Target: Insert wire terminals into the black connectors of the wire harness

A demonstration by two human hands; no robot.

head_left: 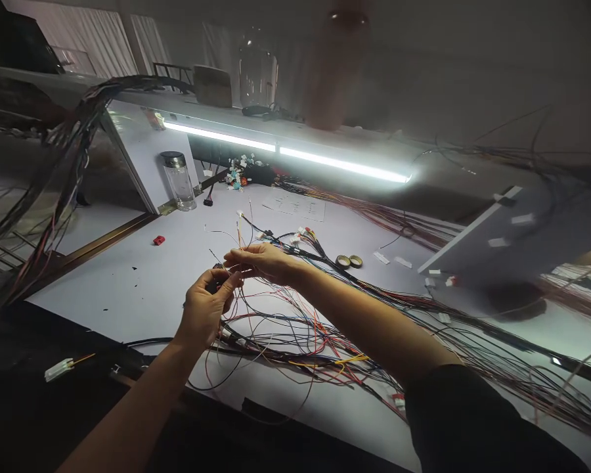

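My left hand (207, 309) is closed around a small black connector (218, 270) just above the white bench. My right hand (261, 261) pinches thin wires (239, 233) that stick up from that connector, fingertips nearly touching the left hand. Below both hands a loose tangle of red, black, yellow and blue wires (305, 341) spreads across the bench and runs off to the right as a long harness (473, 335).
A white bench (128, 282) carries a glass jar with a metal lid (178, 180), a small red connector (158, 240), two tape rolls (349, 261), a paper sheet (298, 207) and coloured connectors (236, 174). A light strip (285, 151) glows overhead. Wire bundles (64, 171) hang at left.
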